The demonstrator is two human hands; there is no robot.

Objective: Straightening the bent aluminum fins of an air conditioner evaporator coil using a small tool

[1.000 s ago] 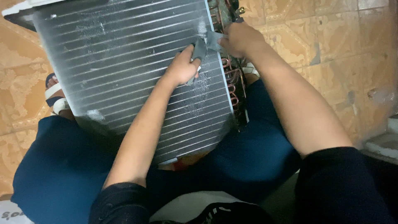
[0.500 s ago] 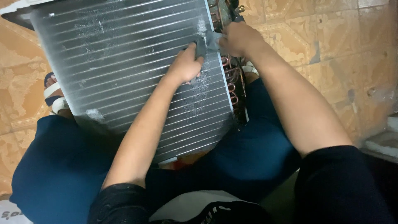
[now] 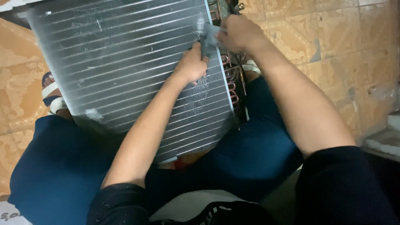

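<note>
Finned condenser coil worked on over a tiled floor

The finned coil is propped across the knees above the tiled floor; near its right edge a small grey tool is pinched by the left hand and right hand, beside copper tube bends

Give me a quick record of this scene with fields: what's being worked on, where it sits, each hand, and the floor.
item: finned coil, silver fins, copper bends on its right end
place: propped between the seated person's knees
left hand: on the fins near the right edge, grip closed on a grey tool
right hand: at the coil's upper right corner, on the same tool
fins: pale scuffed patches below the left hand
floor: tan patterned tiles
</note>
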